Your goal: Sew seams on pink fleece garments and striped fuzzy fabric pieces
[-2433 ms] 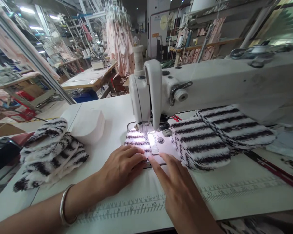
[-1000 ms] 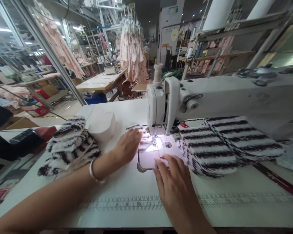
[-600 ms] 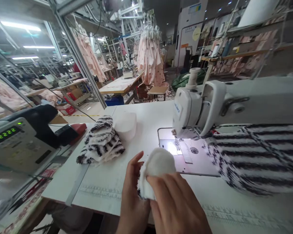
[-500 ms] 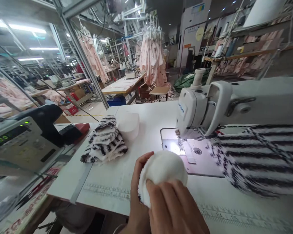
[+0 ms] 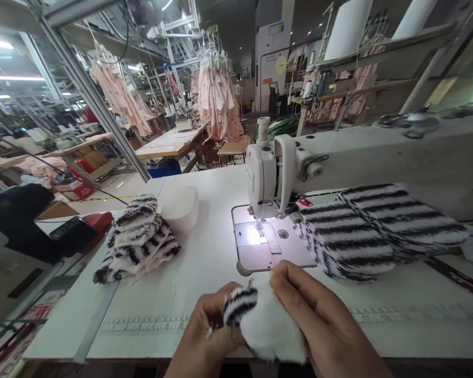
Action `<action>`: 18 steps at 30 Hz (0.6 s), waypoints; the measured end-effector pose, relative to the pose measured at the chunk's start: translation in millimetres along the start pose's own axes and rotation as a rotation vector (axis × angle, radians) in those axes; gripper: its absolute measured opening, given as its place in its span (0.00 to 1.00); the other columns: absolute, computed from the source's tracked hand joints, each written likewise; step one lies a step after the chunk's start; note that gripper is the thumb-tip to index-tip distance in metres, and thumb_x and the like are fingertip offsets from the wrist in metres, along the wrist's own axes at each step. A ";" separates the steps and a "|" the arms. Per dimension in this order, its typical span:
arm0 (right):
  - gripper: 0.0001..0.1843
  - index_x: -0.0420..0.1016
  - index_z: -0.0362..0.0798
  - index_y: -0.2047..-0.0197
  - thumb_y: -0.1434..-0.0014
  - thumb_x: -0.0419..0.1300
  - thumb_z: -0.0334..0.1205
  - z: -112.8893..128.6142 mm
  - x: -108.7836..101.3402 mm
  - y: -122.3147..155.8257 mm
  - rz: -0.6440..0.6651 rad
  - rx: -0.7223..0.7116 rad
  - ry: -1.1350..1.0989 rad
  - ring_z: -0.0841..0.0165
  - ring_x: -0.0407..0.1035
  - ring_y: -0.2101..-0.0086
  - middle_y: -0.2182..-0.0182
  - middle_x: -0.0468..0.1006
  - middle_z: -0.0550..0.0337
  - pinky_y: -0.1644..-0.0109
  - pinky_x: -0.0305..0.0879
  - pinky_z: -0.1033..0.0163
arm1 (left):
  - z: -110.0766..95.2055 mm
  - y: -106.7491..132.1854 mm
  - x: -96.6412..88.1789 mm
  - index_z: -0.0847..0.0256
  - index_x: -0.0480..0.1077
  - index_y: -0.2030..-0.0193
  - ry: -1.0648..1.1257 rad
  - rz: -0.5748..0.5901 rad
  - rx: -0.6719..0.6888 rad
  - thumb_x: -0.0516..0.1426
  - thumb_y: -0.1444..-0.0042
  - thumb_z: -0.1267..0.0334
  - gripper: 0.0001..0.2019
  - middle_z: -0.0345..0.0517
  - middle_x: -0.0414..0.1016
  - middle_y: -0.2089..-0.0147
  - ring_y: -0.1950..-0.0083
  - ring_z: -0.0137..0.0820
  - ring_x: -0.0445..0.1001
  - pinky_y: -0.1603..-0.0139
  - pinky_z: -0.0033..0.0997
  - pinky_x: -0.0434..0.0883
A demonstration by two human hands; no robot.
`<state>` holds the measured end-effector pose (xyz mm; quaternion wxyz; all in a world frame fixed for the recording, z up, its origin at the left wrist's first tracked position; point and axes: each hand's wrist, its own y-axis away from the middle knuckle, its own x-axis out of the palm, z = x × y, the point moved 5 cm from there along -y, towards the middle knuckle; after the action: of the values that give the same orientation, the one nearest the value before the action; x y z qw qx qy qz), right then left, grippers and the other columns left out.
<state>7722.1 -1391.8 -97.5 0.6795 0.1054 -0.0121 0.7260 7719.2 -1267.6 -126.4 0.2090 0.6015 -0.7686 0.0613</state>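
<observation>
Between my two hands is a small piece of fluffy fabric [image 5: 274,328], white on the side facing me, with a black-and-white striped part at its left. My left hand [image 5: 216,320] is closed round the striped end. My right hand [image 5: 319,315] pinches the upper right edge, thumb and fingers pressed together. Both hands hold it over the table's front edge, just in front of the sewing machine [image 5: 266,173], whose lit needle plate [image 5: 250,236] lies beyond. Part of the fabric is hidden by my fingers.
Right of the needle stands a stack of striped fluffy pieces [image 5: 347,236]. On the left lie a crumpled striped pile [image 5: 137,241] and a stack of white pieces [image 5: 181,207]. A ruler strip [image 5: 142,325] runs along the table's front. A control box [image 5: 11,262] sits far left.
The fabric piece has been turned and folded, so its striped side shows at the left. My right hand has shifted from its front to its right edge. The view has swung right.
</observation>
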 end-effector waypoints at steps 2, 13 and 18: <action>0.22 0.60 0.48 0.75 0.43 0.56 0.58 -8.8 2.4 -17.0 0.031 0.067 0.025 0.73 0.57 0.76 0.79 0.59 0.67 0.74 0.56 0.68 | 6.1 4.7 0.1 0.60 0.74 0.74 0.111 0.036 -0.085 0.67 0.60 0.50 0.15 0.45 0.70 0.75 0.70 0.33 0.70 0.67 0.31 0.67; 0.20 0.57 0.49 0.75 0.42 0.54 0.54 -18.1 28.4 -37.5 0.186 0.109 0.119 0.73 0.52 0.76 0.80 0.56 0.69 0.74 0.50 0.67 | 18.5 3.2 -10.5 0.58 0.74 0.70 0.265 0.073 -0.190 0.62 0.58 0.41 0.21 0.39 0.61 0.88 0.88 0.25 0.58 0.84 0.27 0.61; 0.18 0.57 0.49 0.75 0.44 0.55 0.52 -15.6 31.6 -47.7 0.196 0.092 0.095 0.73 0.52 0.76 0.80 0.56 0.69 0.73 0.52 0.67 | 12.9 2.0 -1.3 0.57 0.75 0.68 0.334 0.098 -0.195 0.65 0.58 0.44 0.19 0.37 0.58 0.89 0.88 0.23 0.56 0.86 0.24 0.59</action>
<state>7765.4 -1354.6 -113.4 0.5996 0.1001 0.0433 0.7928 7714.4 -1270.4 -138.3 0.3876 0.5217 -0.7539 0.0958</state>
